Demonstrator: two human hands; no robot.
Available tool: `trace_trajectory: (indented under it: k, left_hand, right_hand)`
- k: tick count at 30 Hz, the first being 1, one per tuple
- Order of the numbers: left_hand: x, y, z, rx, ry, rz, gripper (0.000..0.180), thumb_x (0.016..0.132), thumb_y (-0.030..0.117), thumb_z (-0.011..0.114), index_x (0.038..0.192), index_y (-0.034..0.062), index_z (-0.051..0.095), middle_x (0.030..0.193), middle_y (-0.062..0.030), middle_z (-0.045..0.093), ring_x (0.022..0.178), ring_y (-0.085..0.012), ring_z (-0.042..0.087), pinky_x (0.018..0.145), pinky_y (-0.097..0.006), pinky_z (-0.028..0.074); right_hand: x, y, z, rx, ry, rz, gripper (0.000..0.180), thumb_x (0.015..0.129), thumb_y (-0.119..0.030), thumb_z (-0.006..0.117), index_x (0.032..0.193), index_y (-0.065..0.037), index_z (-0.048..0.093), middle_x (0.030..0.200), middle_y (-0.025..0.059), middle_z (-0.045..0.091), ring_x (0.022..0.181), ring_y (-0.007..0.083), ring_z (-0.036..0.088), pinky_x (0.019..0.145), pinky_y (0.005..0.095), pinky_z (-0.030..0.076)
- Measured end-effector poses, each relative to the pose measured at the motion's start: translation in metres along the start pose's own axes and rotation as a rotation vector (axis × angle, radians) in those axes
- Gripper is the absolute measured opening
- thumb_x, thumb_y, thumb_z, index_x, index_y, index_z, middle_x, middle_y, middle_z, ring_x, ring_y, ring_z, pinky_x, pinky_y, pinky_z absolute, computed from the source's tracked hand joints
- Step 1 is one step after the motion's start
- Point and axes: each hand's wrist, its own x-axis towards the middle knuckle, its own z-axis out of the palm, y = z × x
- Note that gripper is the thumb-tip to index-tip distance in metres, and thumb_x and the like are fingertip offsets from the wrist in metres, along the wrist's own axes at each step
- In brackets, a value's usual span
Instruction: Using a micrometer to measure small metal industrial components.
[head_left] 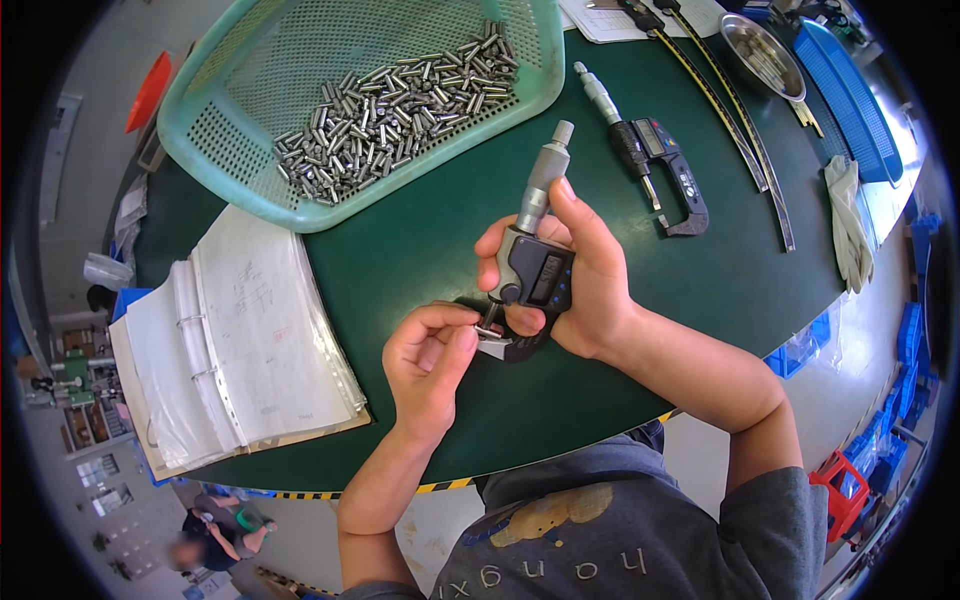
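My right hand (590,265) is wrapped round a digital micrometer (535,265), its thimble pointing up and away and its small screen facing up. Between the thumb and fingers of my left hand (425,365) is a small metal pin (488,331), held at the micrometer's measuring gap. Whether both jaws touch the pin I cannot tell. Beyond them, a green plastic basket (235,205) holds a heap of similar metal pins (400,115). A second digital micrometer (655,150) lies on the green table (420,265) to the right of my hands.
An open ring binder (270,330) lies at the left. On the right are two black-and-yellow strips (735,130), a metal bowl (735,35) with small pieces, a blue basket (850,100) and a white glove (850,225). Papers (610,20) lie at the back. Another person (210,535) is at the lower left.
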Motion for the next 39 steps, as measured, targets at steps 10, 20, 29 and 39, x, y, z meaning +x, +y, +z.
trace_trajectory:
  k: [10, 20, 29, 39]
  left_hand:
    - [0.001, -0.002, -0.001, -0.032, 0.002, -0.008, 0.009, 0.079, 0.0, 0.054, 0.087, -0.0033, 0.052, 0.085, -0.0078, 0.054, 0.075, -0.0115, 0.054, 0.068, -0.022, 0.04]
    - [0.001, -0.002, -0.001, -0.048, -0.001, 0.028, 0.01, 0.078, 0.0, 0.055, 0.086, -0.0037, 0.053, 0.087, -0.0099, 0.054, 0.076, -0.013, 0.054, 0.069, -0.023, 0.041]
    - [0.001, -0.003, -0.001, -0.055, -0.028, 0.031, 0.01, 0.078, 0.0, 0.055, 0.087, -0.0038, 0.053, 0.087, -0.0104, 0.054, 0.077, -0.0135, 0.054, 0.07, -0.023, 0.041]
    - [0.003, 0.003, -0.002, 0.073, -0.024, -0.048, 0.009, 0.081, 0.008, 0.053, 0.08, -0.0009, 0.051, 0.079, -0.0039, 0.053, 0.071, -0.0074, 0.046, 0.065, -0.02, 0.036]
  right_hand:
    - [-0.001, 0.003, 0.001, 0.001, -0.004, -0.052, 0.061, 0.083, -0.056, 0.028, 0.085, 0.0, 0.051, 0.067, 0.0089, 0.054, 0.038, 0.0128, 0.041, 0.039, 0.0251, 0.035]
    - [-0.001, 0.002, 0.004, -0.004, 0.034, -0.033, 0.063, 0.085, -0.054, 0.016, 0.089, 0.0, 0.05, 0.07, 0.0092, 0.053, 0.038, 0.013, 0.039, 0.04, 0.0248, 0.035]
    - [-0.001, 0.001, 0.001, 0.025, 0.014, 0.003, 0.063, 0.078, -0.061, 0.029, 0.084, -0.001, 0.051, 0.068, 0.0093, 0.054, 0.038, 0.0126, 0.041, 0.04, 0.0242, 0.034]
    - [-0.002, 0.0, 0.002, 0.005, -0.007, -0.007, 0.062, 0.078, -0.061, 0.031, 0.082, -0.002, 0.05, 0.066, 0.009, 0.053, 0.038, 0.0135, 0.041, 0.041, 0.0261, 0.035]
